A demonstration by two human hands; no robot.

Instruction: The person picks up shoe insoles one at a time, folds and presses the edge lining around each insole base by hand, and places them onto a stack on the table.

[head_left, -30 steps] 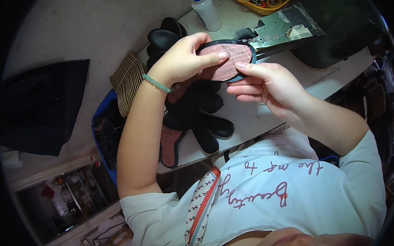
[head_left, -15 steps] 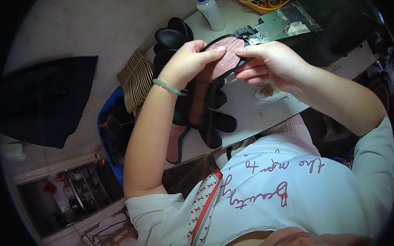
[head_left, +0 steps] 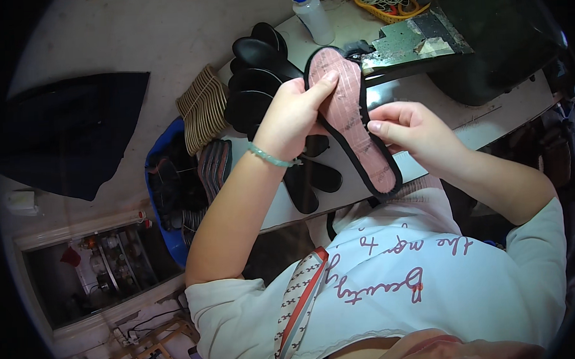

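A shoe insole [head_left: 356,128], pink with faint lines on its face and a black edge all round, is held up over the table, its wider end tilted toward the far left. My left hand [head_left: 303,105] grips it near that end, thumb flat on the pink side and the other fingers behind. At the middle of its right edge, my right hand [head_left: 404,126] pinches the black rim between thumb and fingers. Shiny black soles [head_left: 258,97] are heaped beside and behind my left hand, and more black pieces [head_left: 310,185] lie under my left wrist.
A dark machine [head_left: 493,42] with a worn green metal bed [head_left: 400,43] stands at the far right. Behind are a blue-capped bottle [head_left: 314,18] and a yellow basket [head_left: 383,8] of cord. Left of the table sit a striped cloth stack [head_left: 203,109] and a blue tub [head_left: 169,229].
The insole has swung round so its narrow end points toward me and its full face shows. My right hand has slid down its right edge. A pink piece at lower left is no longer visible.
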